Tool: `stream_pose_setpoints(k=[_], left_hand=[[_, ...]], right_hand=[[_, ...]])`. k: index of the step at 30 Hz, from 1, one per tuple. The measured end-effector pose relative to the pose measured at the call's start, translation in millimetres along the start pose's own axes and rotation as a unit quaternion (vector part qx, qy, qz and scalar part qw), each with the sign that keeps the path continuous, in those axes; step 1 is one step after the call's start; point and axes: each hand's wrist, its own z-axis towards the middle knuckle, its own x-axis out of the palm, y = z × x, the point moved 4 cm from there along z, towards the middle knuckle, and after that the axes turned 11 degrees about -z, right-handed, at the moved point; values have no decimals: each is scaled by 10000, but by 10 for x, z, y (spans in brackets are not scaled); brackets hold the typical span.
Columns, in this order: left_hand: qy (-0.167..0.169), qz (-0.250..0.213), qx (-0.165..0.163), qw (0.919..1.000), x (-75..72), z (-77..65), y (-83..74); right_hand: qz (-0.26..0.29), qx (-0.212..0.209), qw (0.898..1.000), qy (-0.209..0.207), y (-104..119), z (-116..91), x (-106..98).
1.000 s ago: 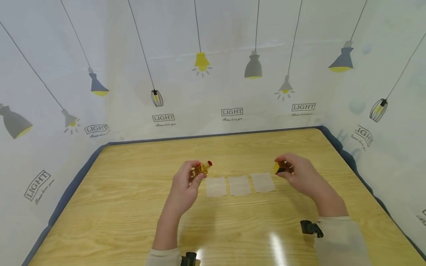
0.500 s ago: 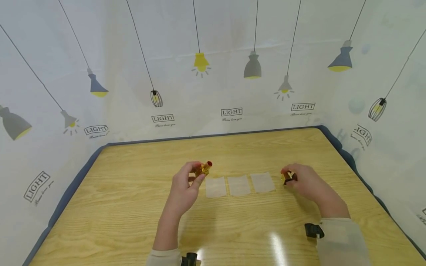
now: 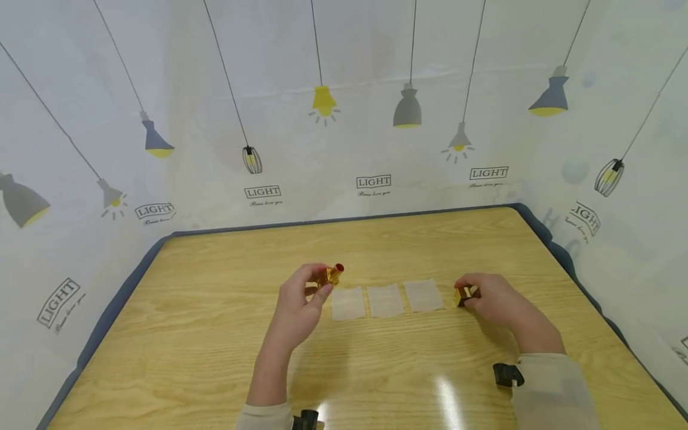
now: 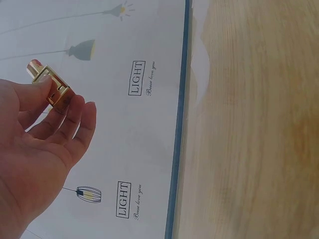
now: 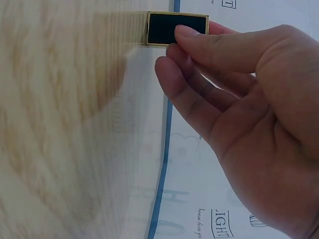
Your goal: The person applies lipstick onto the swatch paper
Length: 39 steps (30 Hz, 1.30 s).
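Observation:
My left hand (image 3: 299,307) holds an uncapped lipstick (image 3: 335,273) in a gold case, raised above the table at the middle left. Its red tip points up and to the right. In the left wrist view the thumb and fingertips pinch the gold case (image 4: 63,98). Further right, my right hand (image 3: 500,304) pinches the lipstick cap (image 3: 459,297) between thumb and fingers. In the right wrist view the cap (image 5: 162,30) shows a black face with a gold rim, one end right at the tabletop. Part of the cap is hidden behind the thumb.
Three thin whitish squares (image 3: 384,300) lie in a row on the wooden table (image 3: 215,346) between the hands. A blue edging (image 3: 301,223) runs along the table's back, against a wall covering (image 3: 322,36) printed with lamps.
My right hand has come down and slightly right, bringing the cap from above the table to its surface. The left hand stays nearly in place, the lipstick turned a little.

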Motion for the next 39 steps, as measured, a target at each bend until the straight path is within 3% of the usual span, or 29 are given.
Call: stream_pose_setpoints(k=[16, 24, 31, 39], left_hand=[[14, 60, 156, 9999, -18, -16, -10], [-15, -16, 242, 9997, -8, -13, -21], [-359, -501, -39, 9981, 46, 4, 13], [-584, -1333, -684, 9870, 241, 17, 48]], right_hand=[[-9, -9, 10000, 26, 24, -11, 1], [65, -24, 9999, 88, 77, -73, -101], [-188, -296, 9979, -543, 485, -140, -304], [715, -740, 9832, -1507, 1065, -145, -323]])
